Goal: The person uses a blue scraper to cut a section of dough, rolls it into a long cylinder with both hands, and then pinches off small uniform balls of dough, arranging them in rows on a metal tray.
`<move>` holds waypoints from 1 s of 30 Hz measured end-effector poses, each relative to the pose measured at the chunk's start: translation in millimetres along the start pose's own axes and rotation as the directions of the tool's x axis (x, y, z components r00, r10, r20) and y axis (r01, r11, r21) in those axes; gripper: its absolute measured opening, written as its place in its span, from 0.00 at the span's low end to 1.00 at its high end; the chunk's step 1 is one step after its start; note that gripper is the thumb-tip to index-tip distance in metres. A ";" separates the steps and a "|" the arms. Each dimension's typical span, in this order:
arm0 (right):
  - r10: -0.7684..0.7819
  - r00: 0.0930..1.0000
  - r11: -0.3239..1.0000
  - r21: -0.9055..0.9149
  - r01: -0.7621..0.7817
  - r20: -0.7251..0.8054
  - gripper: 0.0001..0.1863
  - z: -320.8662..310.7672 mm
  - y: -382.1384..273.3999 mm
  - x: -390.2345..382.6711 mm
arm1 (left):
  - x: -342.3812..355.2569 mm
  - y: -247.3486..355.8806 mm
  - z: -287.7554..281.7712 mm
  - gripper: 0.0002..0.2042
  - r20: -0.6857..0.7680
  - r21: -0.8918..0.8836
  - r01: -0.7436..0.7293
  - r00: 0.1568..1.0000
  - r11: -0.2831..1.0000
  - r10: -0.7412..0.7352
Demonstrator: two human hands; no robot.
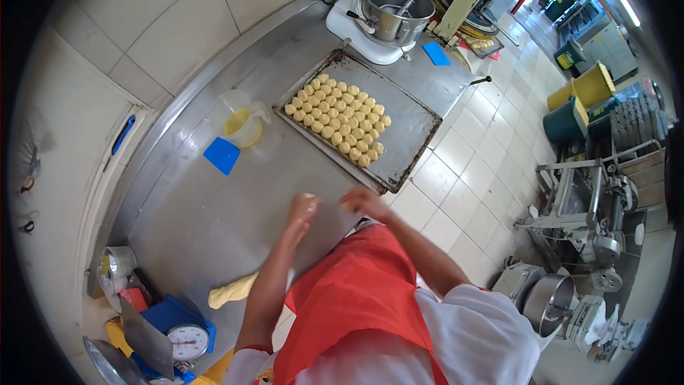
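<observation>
My left hand (304,208) is closed in a fist over the metal worktable (185,221), with a bit of pale dough showing at its top. Just right of it, slightly blurred, my right hand (365,202) has its fingers drawn together around what looks like a small yellowish dough piece. Beyond both hands lies a dark-rimmed baking tray (406,144), its left part covered by rows of small round dough balls (335,114). A longer lump of dough (234,291) rests beside my left forearm, partly hidden by it.
A clear jug (246,128) with yellow liquid and a blue scraper (222,155) stand left of the tray. At the far end are a stand mixer with a steel bowl (399,18) and another blue scraper (436,53). A dial scale (188,342) sits at the near left.
</observation>
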State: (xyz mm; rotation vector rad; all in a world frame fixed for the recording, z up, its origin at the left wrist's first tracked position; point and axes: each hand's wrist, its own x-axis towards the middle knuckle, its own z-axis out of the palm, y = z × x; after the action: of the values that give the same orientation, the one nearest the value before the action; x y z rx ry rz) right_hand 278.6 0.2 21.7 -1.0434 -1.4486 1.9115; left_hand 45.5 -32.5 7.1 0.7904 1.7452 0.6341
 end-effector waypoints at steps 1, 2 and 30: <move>-0.037 0.990 0.958 -0.286 -0.004 -0.137 0.13 -45.1 8.0 13.0 | -12.0 19.2 22.2 0.15 0.040 0.054 -0.122 0.992 0.991 0.120; -0.429 0.864 0.678 -0.726 0.115 -0.264 0.12 -70.4 4.2 22.7 | -28.0 45.5 40.8 0.16 0.033 0.149 -0.208 0.978 0.967 0.206; -0.033 0.958 0.560 -0.799 -0.217 -0.284 0.16 66.8 -20.0 37.7 | -25.1 19.1 46.2 0.11 0.090 0.633 -0.223 0.972 0.741 0.215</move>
State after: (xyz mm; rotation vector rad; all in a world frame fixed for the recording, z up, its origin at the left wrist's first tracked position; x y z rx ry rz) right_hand 201.4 -1.6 39.5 -1.7340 -2.2117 0.9816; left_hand 98.9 -37.9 23.0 1.4915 1.8878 0.1550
